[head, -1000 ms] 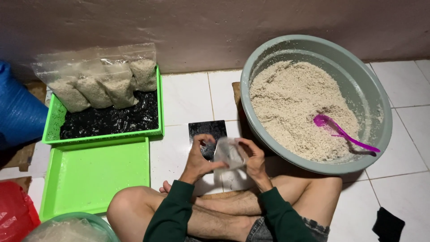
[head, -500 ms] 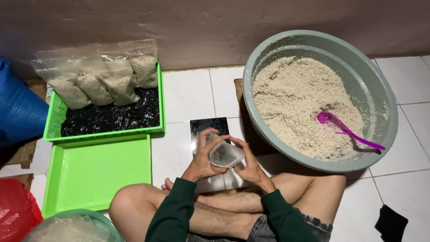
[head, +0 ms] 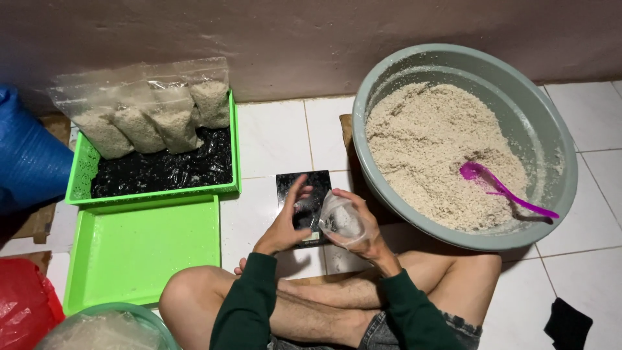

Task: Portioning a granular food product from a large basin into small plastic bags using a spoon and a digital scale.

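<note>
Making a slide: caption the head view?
Both hands open a clear plastic bag beside a grey basin of grain.

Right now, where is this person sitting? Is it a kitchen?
Probably a home floor used for packing, not clearly a kitchen. The person sits on white floor tiles by a bare wall, beside a big grey basin of pale grain and a green tray holding filled clear bags.

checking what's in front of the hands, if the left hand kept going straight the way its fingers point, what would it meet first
The left hand points up and slightly right, over the black scale. Beyond that lies bare white floor tile, then the wall. Its height above the scale is unclear.
</note>
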